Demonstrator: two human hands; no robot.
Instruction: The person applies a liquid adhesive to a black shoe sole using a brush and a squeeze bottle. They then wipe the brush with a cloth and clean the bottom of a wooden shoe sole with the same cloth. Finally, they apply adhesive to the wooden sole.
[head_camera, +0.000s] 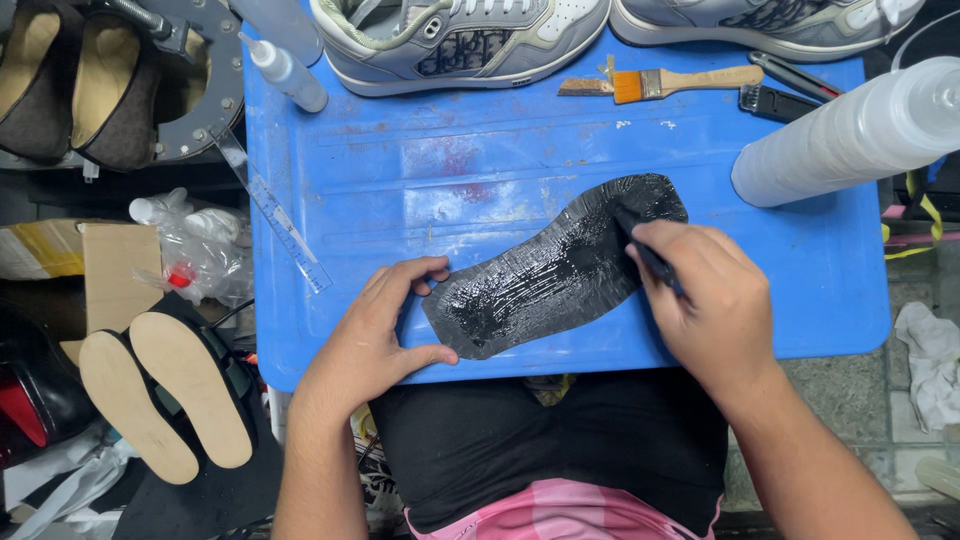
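Right grip: my right hand (715, 305) is clenched around a thin dark brush handle (655, 262), its tip on the toe end of the black sole piece (555, 270).
Left grip: my left hand (385, 325) grasps nothing; palm and spread fingers press flat at the sole piece's heel end, at 8 o'clock from the brush.
Where the piece lies: at the near middle of the blue plastic tabletop (380, 180), running from 7 toward 1 o'clock.
Step in hand: I judge this as coating the sole piece, and most of it is already wet.
Next move calls for: even strokes and a steady hold at the heel, I think.
Materials: the sole piece is thin, flexible, glossy black with streaky brush marks; the tabletop is ribbed and stained.
Farther out: a wooden-handled orange-bristled brush (660, 83) and grey sneakers (460, 40) at 12 o'clock, a white squeeze bottle (850, 135) at 2 o'clock.
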